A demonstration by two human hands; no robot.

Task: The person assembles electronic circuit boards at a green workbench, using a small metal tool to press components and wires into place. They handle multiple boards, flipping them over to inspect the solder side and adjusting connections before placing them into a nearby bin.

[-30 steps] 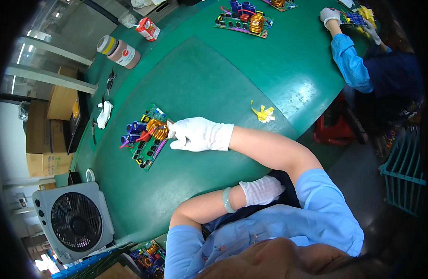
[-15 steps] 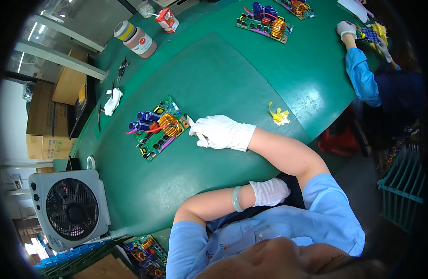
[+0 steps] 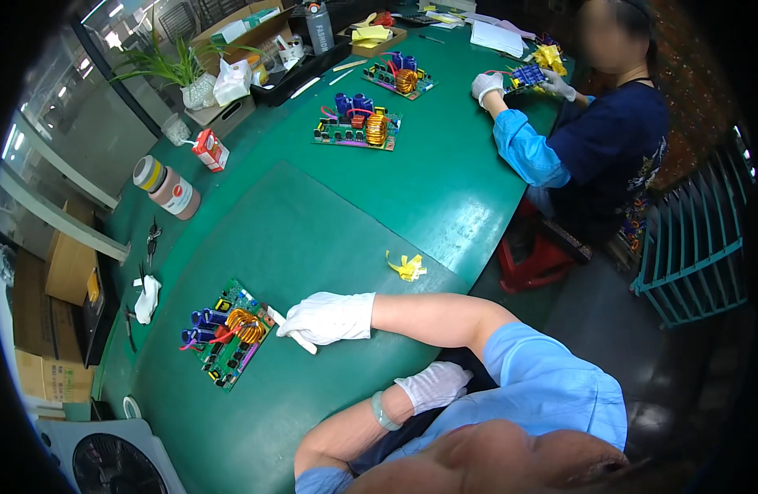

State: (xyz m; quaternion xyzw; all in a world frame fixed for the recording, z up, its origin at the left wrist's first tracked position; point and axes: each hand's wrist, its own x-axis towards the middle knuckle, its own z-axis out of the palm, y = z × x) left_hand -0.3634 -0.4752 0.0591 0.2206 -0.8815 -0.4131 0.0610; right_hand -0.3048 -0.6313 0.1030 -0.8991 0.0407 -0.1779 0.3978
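A green circuit board [image 3: 246, 347] with blue capacitors, yellow parts and a copper-wound coil lies on the green mat [image 3: 313, 214], at left. My right hand [image 3: 330, 319], in a white glove, is just right of it. One fingertip reaches the board's right edge; whether it touches I cannot tell. The fingers are apart, and I see nothing held. My left hand [image 3: 435, 385], also gloved, rests low by the table's near edge below a pale green bangle [image 3: 385, 411]. Its fingers are mostly hidden.
Two similar boards [image 3: 358, 128] [image 3: 401, 76] stand farther back. A scrap of yellow tape [image 3: 406, 266] lies right of the mat's middle. Pliers [image 3: 153, 241], a jar [image 3: 167, 188] and a drink carton [image 3: 209, 151] line the left side; a fan [image 3: 116, 461] is near left. A co-worker [image 3: 609, 123] handles a board at right.
The view has turned, bringing the co-worker and the table's far end into sight. My right hand's fingers have spread beside the board. My left hand stays low at the table's edge.
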